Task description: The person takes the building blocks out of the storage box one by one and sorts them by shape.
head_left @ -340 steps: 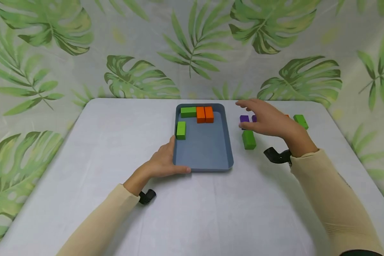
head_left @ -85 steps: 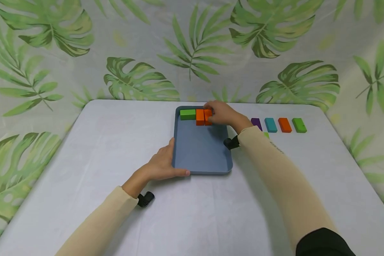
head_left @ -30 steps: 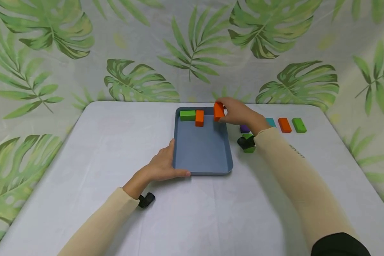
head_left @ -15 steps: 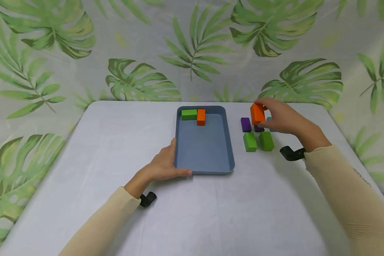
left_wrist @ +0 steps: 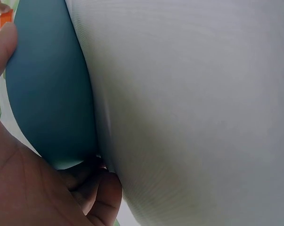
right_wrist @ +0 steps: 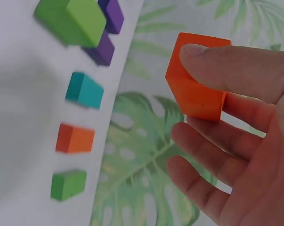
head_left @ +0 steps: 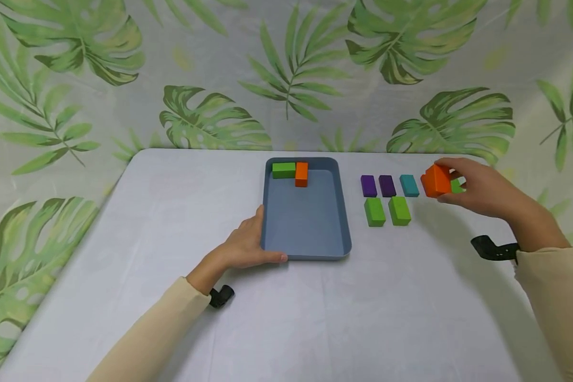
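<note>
My right hand (head_left: 487,188) pinches an orange block (head_left: 437,181) between thumb and fingers, above the right end of a row of blocks. In the right wrist view the thumb (right_wrist: 236,68) lies across this block's face. Behind it an orange block on the table (right_wrist: 75,139) is mostly hidden in the head view. My left hand (head_left: 243,246) grips the near left corner of a blue-grey tray (head_left: 305,228), thumb along the front edge and fingers at the left side. Inside the tray's far left corner lie a green block (head_left: 284,170) and an orange block (head_left: 301,174), side by side.
Right of the tray, two purple blocks (head_left: 369,186), a teal block (head_left: 409,185) and a green block (head_left: 456,185) line the table's far edge. Two larger green blocks (head_left: 374,212) stand in front of the purple ones. A leaf-patterned cloth (head_left: 286,79) hangs behind the table.
The right hand has taken an orange block out of the tray and carried it right. Earlier, a green block left the tray's left side; two larger green blocks now stand on the table.
</note>
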`<state>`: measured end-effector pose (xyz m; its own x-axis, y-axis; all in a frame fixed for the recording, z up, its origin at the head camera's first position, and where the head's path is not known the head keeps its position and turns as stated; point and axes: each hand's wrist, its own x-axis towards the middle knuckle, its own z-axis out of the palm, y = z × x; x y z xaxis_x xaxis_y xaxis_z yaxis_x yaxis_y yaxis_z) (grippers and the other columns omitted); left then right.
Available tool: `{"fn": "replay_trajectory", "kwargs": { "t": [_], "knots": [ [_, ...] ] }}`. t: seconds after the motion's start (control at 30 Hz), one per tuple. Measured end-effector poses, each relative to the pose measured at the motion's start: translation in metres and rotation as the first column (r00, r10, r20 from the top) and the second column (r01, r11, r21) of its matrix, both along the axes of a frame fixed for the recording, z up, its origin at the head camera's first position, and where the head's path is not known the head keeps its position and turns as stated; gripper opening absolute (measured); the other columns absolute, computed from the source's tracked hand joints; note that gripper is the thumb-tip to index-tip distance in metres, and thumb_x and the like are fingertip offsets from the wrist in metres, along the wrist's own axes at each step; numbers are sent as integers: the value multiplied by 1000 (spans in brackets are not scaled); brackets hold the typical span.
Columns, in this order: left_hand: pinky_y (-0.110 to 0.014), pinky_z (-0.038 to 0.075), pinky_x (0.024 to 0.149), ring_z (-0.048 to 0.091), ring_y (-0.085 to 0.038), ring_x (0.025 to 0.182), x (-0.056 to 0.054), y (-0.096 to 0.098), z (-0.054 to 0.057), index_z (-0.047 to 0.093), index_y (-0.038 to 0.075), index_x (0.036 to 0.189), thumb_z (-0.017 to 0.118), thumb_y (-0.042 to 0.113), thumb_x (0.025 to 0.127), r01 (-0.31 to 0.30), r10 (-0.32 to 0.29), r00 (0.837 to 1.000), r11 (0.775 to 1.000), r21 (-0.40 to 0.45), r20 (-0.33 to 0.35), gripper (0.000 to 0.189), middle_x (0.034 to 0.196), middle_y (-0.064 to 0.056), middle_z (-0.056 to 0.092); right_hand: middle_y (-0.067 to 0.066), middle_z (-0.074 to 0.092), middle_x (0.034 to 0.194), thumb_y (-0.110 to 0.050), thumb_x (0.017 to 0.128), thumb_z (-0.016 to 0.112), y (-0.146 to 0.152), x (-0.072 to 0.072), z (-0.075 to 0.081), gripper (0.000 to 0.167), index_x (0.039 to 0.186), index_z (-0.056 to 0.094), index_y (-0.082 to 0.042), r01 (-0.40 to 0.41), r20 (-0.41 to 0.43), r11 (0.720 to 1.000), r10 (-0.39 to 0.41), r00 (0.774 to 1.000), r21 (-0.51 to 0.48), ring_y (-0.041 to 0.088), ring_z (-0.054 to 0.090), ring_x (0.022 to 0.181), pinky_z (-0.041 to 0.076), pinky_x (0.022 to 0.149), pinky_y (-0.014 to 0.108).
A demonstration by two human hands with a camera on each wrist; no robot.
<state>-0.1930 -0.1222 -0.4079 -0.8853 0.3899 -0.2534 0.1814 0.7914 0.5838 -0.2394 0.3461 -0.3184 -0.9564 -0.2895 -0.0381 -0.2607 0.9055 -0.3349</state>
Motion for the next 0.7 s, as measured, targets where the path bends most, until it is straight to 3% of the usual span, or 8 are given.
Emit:
{"fn": "replay_trajectory", "kwargs": {
  "t": [0.07,0.17,0.27,0.43,0.6,0.7],
  "knots": [
    [-57,28,117,21,-40,152,0,0,-1,-10,2,158,76,58,76,4,-4,1000,1000,-2,-5,131,166,-21,14,24,51,136,-15,86,76,8,3,-1,72,146,39,1,7,8,1000,-7,1000,-5,43,53,116,50,90,56],
    [-58,28,117,21,-40,152,0,1,-1,-10,1,158,76,57,76,2,-2,1000,1000,-3,-6,131,166,-22,14,24,51,136,-16,86,77,18,7,-7,72,145,40,1,23,32,999,-22,999,-30,43,53,115,54,83,32],
    [-58,30,116,24,-40,151,0,0,0,-9,2,158,77,56,76,2,-2,1000,1000,6,-10,131,165,-21,17,26,51,136,-18,86,77,24,9,-18,73,146,40,1,41,65,998,-39,997,-41,45,55,115,46,72,14],
    [-58,31,115,26,-40,150,0,-1,1,-8,2,158,77,57,76,6,-6,1000,1000,17,-13,130,165,-21,19,32,52,132,-20,87,76,28,8,-39,78,149,34,5,55,126,997,-49,991,-46,48,55,113,50,71,22],
    [-57,33,114,28,-39,149,-1,0,-1,-7,4,159,78,56,75,2,-1,1000,1000,26,-17,130,164,-20,22,34,53,131,-18,87,75,30,5,-52,77,148,35,7,39,132,998,-33,991,-40,48,55,113,52,74,29],
    [-56,32,115,27,-38,149,-2,0,-1,-8,4,159,77,56,75,-2,3,1000,1000,21,-9,130,164,-20,20,34,52,133,-18,87,75,30,3,-59,75,148,37,5,33,142,999,-29,989,-26,48,55,114,55,80,41]
  ]
}}
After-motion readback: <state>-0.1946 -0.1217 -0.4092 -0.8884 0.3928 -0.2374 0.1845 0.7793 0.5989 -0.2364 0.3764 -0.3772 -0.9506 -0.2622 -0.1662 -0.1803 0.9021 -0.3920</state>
